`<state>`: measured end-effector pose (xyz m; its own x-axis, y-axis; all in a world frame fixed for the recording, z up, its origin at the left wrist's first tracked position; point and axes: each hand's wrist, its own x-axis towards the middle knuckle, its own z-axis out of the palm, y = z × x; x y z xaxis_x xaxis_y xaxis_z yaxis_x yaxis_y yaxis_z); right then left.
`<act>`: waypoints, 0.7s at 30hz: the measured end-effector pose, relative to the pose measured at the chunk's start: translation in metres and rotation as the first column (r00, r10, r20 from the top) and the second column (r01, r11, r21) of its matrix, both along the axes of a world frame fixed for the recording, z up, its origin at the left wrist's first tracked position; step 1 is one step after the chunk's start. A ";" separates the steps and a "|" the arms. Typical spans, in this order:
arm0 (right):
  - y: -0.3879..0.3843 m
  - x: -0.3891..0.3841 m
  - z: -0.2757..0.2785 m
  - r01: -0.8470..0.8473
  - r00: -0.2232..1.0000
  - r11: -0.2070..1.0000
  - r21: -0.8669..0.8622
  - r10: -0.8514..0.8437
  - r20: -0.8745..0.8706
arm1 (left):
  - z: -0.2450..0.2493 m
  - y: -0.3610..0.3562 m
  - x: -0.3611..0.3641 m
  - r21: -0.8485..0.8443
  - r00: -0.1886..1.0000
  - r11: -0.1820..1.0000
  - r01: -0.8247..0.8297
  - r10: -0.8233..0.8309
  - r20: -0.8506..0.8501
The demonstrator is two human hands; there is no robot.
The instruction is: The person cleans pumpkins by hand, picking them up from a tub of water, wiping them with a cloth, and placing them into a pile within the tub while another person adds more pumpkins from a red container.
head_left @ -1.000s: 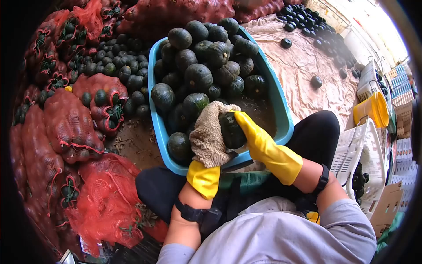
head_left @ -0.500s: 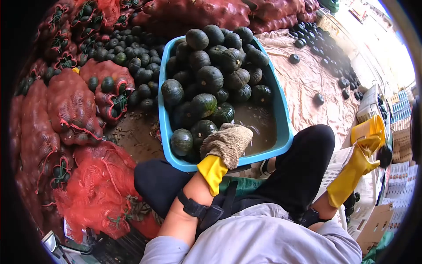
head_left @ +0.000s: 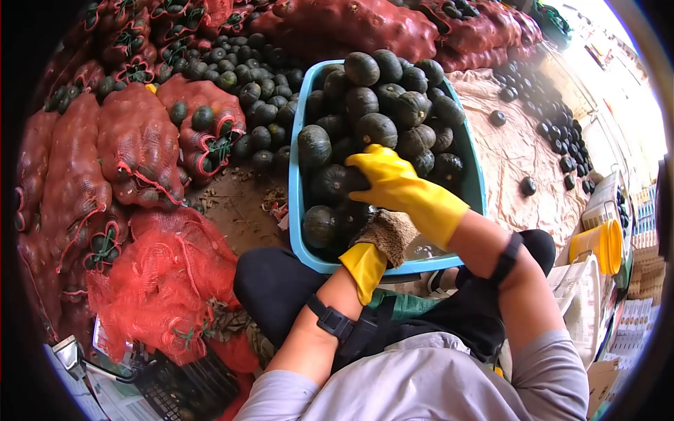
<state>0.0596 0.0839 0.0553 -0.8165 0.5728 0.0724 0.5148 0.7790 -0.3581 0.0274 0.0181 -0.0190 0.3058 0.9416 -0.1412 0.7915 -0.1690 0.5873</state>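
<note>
A blue tub [head_left: 479,182] between the knees is heaped with dark green squashes [head_left: 376,130] and has some water at its near right. My left hand [head_left: 379,242], in a yellow glove with a brown cloth mitt [head_left: 397,228] over it, is low in the tub beside the near-left squashes; its fingers are hidden. My right hand [head_left: 393,179], in a yellow rubber glove, reaches across above it, fingers curled round a dark squash [head_left: 335,183] at the left of the heap.
Red net sacks [head_left: 137,137] of squashes stand at the left, with an empty red net [head_left: 165,281] nearer. Loose squashes [head_left: 263,112] lie behind the tub's left side. On the right are a pink sheet [head_left: 491,140], a yellow bucket [head_left: 597,247] and white crates [head_left: 572,288].
My right hand has moved from the yellow bucket at the right into the tub, onto a squash. My left hand is a little lower among the squashes. The view has shifted, moving the scene rightward.
</note>
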 end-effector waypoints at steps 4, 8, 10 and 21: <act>-0.008 0.093 -0.014 0.404 0.882 0.881 -0.246 -0.447 -0.152 | -0.005 0.000 -0.002 0.002 0.998 0.999 0.048 -0.048 -0.051; 0.012 0.167 -0.056 0.647 0.762 0.646 -0.405 -0.552 0.337 | -0.005 -0.001 -0.001 0.009 0.990 0.996 0.093 -0.092 -0.105; 0.014 0.176 -0.086 0.637 0.771 0.617 -0.462 -0.507 0.386 | -0.004 -0.003 -0.001 0.021 0.985 0.994 0.110 -0.107 -0.136; 0.019 0.176 -0.143 0.374 0.466 0.071 -0.925 -0.876 0.121 | 0.000 -0.022 -0.009 0.116 0.997 0.991 -0.072 0.073 -0.005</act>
<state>0.2358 0.1031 -0.0878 -0.1085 0.7908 -0.6024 0.2441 -0.5662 -0.7873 0.0188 -0.0036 -0.0190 0.2351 0.9714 -0.0323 0.8092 -0.1773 0.5601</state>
